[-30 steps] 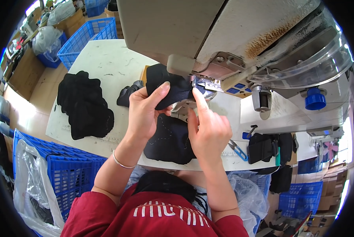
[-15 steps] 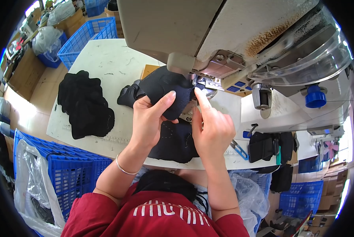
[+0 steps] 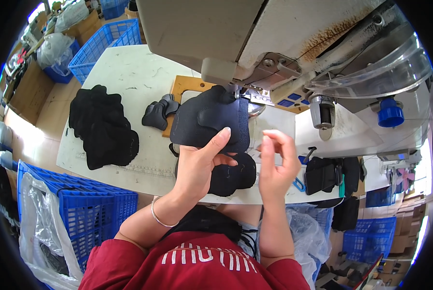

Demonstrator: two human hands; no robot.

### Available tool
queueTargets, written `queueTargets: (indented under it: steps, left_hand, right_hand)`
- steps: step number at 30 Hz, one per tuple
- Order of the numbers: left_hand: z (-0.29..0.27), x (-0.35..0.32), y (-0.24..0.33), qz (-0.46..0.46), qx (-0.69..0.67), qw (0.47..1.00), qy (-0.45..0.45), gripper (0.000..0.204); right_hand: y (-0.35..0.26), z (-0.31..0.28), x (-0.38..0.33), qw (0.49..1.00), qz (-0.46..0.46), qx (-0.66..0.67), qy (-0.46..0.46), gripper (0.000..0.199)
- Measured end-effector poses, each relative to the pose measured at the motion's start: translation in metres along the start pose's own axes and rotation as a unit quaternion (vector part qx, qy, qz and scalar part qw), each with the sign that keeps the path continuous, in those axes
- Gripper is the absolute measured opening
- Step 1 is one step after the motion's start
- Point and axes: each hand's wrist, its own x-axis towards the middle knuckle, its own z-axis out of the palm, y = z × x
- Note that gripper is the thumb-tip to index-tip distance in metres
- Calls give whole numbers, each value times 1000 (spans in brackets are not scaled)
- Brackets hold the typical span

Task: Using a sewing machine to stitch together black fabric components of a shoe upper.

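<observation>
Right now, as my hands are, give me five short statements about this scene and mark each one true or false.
1. Your left hand holds the black piece. True.
2. Your right hand is pressing on the black piece. False: it is clear of it, off to the right.
3. A black pile lies on the table, left of the piece. True.
4. The bracelet is on your right wrist. False: it is on your left wrist.
5. The knob on the machine is blue. True.
</observation>
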Motion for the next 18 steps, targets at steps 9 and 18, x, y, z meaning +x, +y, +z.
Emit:
queueTargets:
  steps: [9, 18]
  left_hand:
    - [10, 8, 2, 69, -5, 996, 51, 26]
    - [3, 24, -17, 166, -13, 984, 62, 17]
  right_hand:
    - [87, -254, 67, 808, -143, -226, 524, 33]
    - [162, -538, 171, 960, 150, -154, 180, 51]
